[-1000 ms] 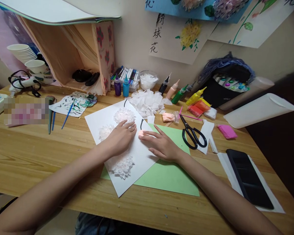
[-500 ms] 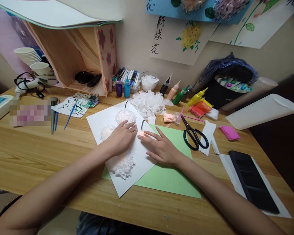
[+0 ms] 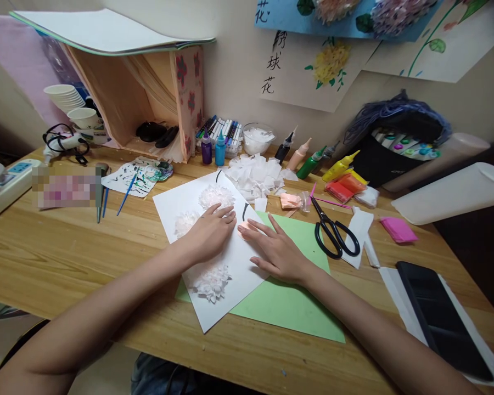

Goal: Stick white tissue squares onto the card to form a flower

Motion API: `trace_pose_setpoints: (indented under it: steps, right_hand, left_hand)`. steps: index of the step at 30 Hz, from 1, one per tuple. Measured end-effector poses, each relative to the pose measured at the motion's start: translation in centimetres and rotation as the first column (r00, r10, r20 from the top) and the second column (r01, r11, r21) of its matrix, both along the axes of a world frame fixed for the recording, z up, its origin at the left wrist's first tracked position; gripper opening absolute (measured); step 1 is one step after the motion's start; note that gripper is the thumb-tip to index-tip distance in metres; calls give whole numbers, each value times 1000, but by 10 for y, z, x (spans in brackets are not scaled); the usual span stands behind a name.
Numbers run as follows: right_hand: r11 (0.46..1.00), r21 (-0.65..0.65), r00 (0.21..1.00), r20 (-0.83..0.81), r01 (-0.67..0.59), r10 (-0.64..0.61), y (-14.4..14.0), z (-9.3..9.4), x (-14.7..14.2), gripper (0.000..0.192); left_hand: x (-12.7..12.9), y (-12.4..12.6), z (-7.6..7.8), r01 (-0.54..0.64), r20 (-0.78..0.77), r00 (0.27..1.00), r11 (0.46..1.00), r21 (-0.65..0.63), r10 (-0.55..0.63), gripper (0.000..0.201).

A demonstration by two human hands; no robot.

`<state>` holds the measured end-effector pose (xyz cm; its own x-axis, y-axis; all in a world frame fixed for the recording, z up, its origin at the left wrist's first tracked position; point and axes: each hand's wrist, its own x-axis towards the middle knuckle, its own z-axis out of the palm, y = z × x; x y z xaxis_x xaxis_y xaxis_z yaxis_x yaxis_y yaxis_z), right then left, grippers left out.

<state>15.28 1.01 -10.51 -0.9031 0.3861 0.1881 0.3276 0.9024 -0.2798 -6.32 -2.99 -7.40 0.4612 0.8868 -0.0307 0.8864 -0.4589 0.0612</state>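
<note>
A white sheet of paper (image 3: 224, 299) lies turned at an angle over a green sheet (image 3: 290, 310). White, pink-tinged ruffled paper flowers (image 3: 212, 282) are on it, one at the bottom, one at the top and one at the left. My left hand (image 3: 212, 233) rests flat on the sheet between these flowers, fingers stretched out and partly over the top one. With fingers spread, my right hand (image 3: 278, 249) lies at the sheet's right side, its fingertips on a small flat peach-coloured patch of what looks like clay (image 3: 243, 227), below a short black painted stroke (image 3: 245, 212).
Torn white paper pieces (image 3: 253, 175) are heaped behind the sheet. Black-handled scissors (image 3: 335, 236) and a bag of peach clay (image 3: 290, 201) lie to the right. Paint bottles (image 3: 299, 153) stand at the back. A black palette (image 3: 440, 318) is at the right edge, brushes (image 3: 127, 192) at the left.
The whole view has shifted a little, so things appear slightly further right. Both hands keep nearly the same place on the sheet, the right fingertips still on the peach patch.
</note>
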Motion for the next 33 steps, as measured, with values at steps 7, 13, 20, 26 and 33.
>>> trace_pose_setpoints:
  steps: [7,13,20,26,33]
  right_hand:
    - [998,21,997,-56,56,-55,0,-2,0,51]
    - [993,38,989,-109,108,-104,-1,-4,1,57]
    - [991,45,987,-102,129,-124,0,-5,1,57]
    - [988,14,984,-94,154,-152,1,-4,1,55]
    - [991,37,987,-100,130,-126,2,-2,1,55]
  left_hand:
    - [-1,0,-3,13,5,1000,999,31,-14,38]
    - [-1,0,-3,20,-19,1000,999,45,-19,37]
    - [-1,0,-4,23,-9,1000,999,46,-23,37]
    - [-2,-1,-1,24,0,1000,999,26,-24,37]
    - [-1,0,-2,21,-1,1000,999,37,-20,39]
